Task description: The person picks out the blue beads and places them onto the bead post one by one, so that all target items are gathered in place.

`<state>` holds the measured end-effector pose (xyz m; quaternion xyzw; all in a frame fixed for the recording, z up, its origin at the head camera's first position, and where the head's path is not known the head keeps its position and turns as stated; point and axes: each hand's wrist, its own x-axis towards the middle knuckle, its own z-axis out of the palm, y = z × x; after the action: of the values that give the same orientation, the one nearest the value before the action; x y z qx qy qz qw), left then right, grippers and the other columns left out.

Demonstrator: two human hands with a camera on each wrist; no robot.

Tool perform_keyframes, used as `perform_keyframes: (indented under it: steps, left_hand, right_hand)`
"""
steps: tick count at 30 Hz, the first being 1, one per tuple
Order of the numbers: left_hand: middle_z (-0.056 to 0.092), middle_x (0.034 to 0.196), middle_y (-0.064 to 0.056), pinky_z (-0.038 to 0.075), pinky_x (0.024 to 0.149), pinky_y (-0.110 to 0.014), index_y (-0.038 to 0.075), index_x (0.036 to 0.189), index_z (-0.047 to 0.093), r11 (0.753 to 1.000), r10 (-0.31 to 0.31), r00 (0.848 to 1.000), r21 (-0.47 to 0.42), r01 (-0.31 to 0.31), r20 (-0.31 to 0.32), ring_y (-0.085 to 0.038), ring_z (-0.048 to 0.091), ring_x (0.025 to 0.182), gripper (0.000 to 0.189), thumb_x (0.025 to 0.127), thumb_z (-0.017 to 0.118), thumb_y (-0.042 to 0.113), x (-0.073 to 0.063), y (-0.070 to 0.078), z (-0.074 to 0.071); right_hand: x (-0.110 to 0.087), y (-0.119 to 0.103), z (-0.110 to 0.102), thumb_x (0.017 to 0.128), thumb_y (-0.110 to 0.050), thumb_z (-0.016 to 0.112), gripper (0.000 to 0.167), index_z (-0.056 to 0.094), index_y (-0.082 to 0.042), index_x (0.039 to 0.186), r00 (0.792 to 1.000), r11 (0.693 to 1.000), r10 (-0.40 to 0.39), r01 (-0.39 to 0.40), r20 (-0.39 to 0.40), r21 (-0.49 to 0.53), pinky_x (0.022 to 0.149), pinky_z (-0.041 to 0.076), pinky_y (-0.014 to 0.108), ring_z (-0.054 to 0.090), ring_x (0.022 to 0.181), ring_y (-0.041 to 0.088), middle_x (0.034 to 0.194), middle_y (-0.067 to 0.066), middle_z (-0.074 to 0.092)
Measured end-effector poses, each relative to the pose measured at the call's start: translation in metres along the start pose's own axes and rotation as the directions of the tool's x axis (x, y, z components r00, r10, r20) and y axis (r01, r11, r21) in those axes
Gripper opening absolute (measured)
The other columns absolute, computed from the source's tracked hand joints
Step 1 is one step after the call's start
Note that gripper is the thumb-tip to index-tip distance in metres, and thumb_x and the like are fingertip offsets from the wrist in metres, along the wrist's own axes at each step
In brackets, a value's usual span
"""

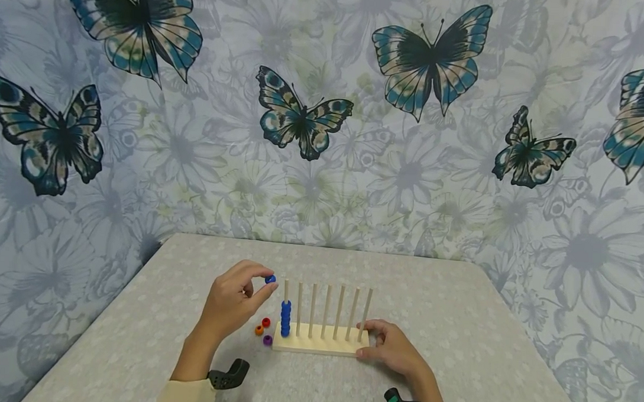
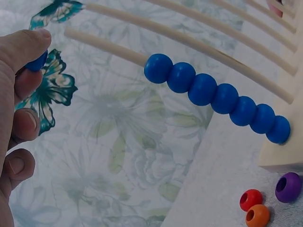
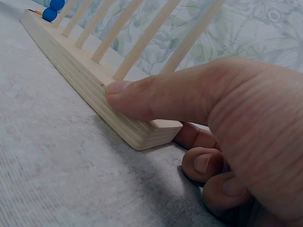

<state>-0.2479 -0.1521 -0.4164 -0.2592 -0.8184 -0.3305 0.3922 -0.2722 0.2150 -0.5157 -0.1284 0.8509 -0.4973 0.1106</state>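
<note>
Between thumb and index finger, my left hand (image 1: pixel 234 295) pinches a blue bead (image 1: pixel 270 279), just left of the tip of the leftmost peg (image 1: pixel 286 289). That peg carries a stack of several blue beads (image 2: pixel 202 89) reaching partway up from the base. The other pegs of the wooden peg rack (image 1: pixel 322 345) are bare. My right hand (image 1: pixel 394 348) grips the right end of the base, its thumb (image 3: pixel 137 98) along the front edge and its fingers behind. In the left wrist view the pinched bead is mostly hidden by the fingers.
A red bead (image 1: pixel 266 322), an orange bead (image 1: pixel 259 329) and a purple bead (image 1: pixel 267 340) lie on the table (image 1: pixel 456 312) just left of the base. Behind the table stands a wall (image 1: pixel 322 195) with butterfly and flower print.
</note>
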Motion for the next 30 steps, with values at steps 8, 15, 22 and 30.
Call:
perform_keyframes:
  steps: [8, 15, 22, 30]
  left_hand:
    - [0.070, 0.099, 0.006, 0.038, 0.054, -0.010, 0.016, 0.102, 0.073, 0.999, 0.027, 1.000, -0.024, -0.027, 0.001, 0.001, 0.042, 0.058, 0.024, 0.081, 0.084, 0.017, 0.009, 0.006, 0.003]
    - [0.073, 0.096, 0.002, 0.037, 0.051, -0.010, 0.014, 0.103, 0.072, 0.997, 0.071, 0.997, -0.026, -0.071, 0.000, 0.003, 0.041, 0.055, 0.027, 0.079, 0.085, 0.013, 0.011, 0.005, 0.009]
    - [0.073, 0.095, 0.002, 0.038, 0.051, -0.011, 0.014, 0.104, 0.072, 0.996, 0.083, 0.996, -0.013, -0.083, 0.007, 0.003, 0.041, 0.055, 0.027, 0.080, 0.084, 0.013, 0.013, 0.004, 0.012]
    - [0.073, 0.096, 0.005, 0.036, 0.050, -0.011, 0.017, 0.105, 0.072, 0.997, 0.075, 0.996, 0.006, -0.076, 0.055, 0.004, 0.039, 0.054, 0.025, 0.083, 0.083, 0.021, 0.012, 0.004, 0.015]
  right_hand:
    - [0.001, 0.000, -0.001, 0.071, -0.026, 0.090, 0.058, 0.070, -0.013, 0.123, 1.000, 1.000, -0.005, 0.005, 0.007, -0.008, 0.051, 0.033, 0.022, 0.039, 0.060, 0.011, 0.086, 0.004, 0.056]
    - [0.001, 0.002, -0.001, 0.071, -0.026, 0.090, 0.058, 0.070, -0.013, 0.123, 1.000, 1.000, -0.006, 0.006, 0.006, -0.008, 0.050, 0.033, 0.022, 0.038, 0.060, 0.011, 0.083, 0.004, 0.053]
    - [0.002, 0.002, 0.000, 0.069, -0.025, 0.091, 0.057, 0.070, -0.012, 0.121, 1.000, 1.000, 0.004, -0.004, -0.012, 0.004, 0.050, 0.032, 0.022, 0.038, 0.060, 0.010, 0.084, 0.004, 0.056]
    - [0.002, 0.001, 0.001, 0.070, -0.025, 0.091, 0.058, 0.070, -0.013, 0.122, 1.000, 1.000, 0.012, -0.012, -0.006, 0.003, 0.051, 0.032, 0.022, 0.038, 0.061, 0.011, 0.085, 0.005, 0.056]
